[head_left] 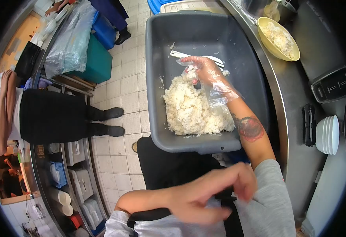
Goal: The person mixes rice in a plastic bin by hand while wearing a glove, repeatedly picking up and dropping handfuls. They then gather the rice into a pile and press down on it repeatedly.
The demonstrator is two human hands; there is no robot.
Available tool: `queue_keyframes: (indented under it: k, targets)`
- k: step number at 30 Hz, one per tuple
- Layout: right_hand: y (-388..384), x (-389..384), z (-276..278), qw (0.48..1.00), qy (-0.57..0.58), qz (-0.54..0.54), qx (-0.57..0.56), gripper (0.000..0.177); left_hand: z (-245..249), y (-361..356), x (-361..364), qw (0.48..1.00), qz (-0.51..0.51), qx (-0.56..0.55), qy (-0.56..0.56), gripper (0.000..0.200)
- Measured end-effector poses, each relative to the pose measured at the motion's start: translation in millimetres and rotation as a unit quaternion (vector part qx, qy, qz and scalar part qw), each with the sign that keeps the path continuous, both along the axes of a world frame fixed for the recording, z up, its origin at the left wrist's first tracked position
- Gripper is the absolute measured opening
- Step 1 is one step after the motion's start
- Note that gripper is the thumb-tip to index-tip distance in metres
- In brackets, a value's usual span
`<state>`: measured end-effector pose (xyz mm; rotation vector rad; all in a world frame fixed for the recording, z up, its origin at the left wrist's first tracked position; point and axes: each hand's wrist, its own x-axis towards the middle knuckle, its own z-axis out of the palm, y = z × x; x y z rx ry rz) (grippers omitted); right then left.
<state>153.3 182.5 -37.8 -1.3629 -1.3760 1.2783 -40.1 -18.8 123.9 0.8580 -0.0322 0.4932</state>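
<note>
Right hand (202, 69), in a clear glove (220, 91): fingers (192, 62) drawn together on a clump at the far top of the rice (192, 108). Tattooed forearm runs back over the tub's near right corner.

Rice heaped in the near half of the grey tub (255, 79), against its near wall. The far half is bare but for stray grains. A white paddle (180, 54) lies mid-tub, just beyond the fingertips.

Left hand (208, 195), bare, is at the chest on a black strap (149, 215). Its fingers are bent and close together; it is blurred, so I cannot tell if they grip.

Progress, as I judge it: the yellow bowl (269, 45) on the steel counter (295, 98) holds some rice, but most is still in the tub.

White bowls (327, 135) are stacked at the counter's right. The floor is tiled, with bins (100, 59) beyond. A co-worker (46, 114) in a black apron stands at the left shelving.
</note>
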Motion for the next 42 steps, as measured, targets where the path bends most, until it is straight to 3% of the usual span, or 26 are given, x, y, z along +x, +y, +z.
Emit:
queue_keyframes:
  k: [1,2,4,10,11,14,15,18,23,26,27,30,34,38,39,42]
  targets:
    - [-4,0,8,1.0,-0.015,-0.002,0.017,0.051,-13,6,5,0.971,0.066,0.214,0.078,0.026]
    - [-13,0,15,0.999,-0.03,-0.003,0.033,0.051,-20,11,8,0.881,0.136,0.418,0.175,0.024]
    - [-14,6,18,0.999,-0.019,-0.007,0.039,0.05,-43,16,13,0.669,0.213,0.653,0.284,0.021]
    - [-14,43,-3,0.981,0.167,0.005,-0.102,0.041,-107,38,-3,0.651,0.216,0.603,0.408,0.011]
    - [-17,49,-4,0.982,0.143,-0.013,-0.124,0.042,-110,38,-5,0.667,0.235,0.609,0.359,0.012]
    - [-19,73,-33,0.987,0.029,-0.08,-0.139,0.034,-103,39,-5,0.712,0.237,0.556,0.358,0.009]
    - [-8,91,-71,0.991,-0.079,-0.065,-0.083,0.031,-100,40,-5,0.729,0.227,0.535,0.362,0.009]
    - [-9,103,-89,0.964,-0.188,-0.006,-0.188,0.031,-96,43,-9,0.768,0.213,0.487,0.357,0.008]
    - [-18,89,-134,0.964,0.073,-0.032,-0.252,0.039,-99,42,-24,0.808,0.235,0.447,0.303,0.013]
    - [-10,63,-110,0.954,-0.185,0.205,-0.115,0.037,-99,43,-28,0.841,0.251,0.391,0.277,0.014]
    - [-6,56,-107,0.944,-0.182,0.206,-0.183,0.036,-100,44,-28,0.847,0.257,0.377,0.274,0.013]
    - [-10,47,-94,0.942,-0.112,0.213,-0.233,0.035,-100,47,-28,0.854,0.268,0.358,0.266,0.011]
    - [-3,55,-81,0.967,0.063,0.159,-0.187,0.037,-101,45,-27,0.853,0.268,0.367,0.257,0.008]
    - [-13,43,-47,0.952,0.294,0.015,-0.081,0.028,-99,45,-28,0.851,0.267,0.365,0.266,0.008]
    - [-4,38,-41,0.972,0.223,0.037,-0.069,0.029,-98,46,-28,0.852,0.262,0.367,0.266,0.008]
    - [-7,44,-20,0.968,0.189,0.135,-0.094,0.034,-98,47,-28,0.853,0.252,0.372,0.265,0.009]
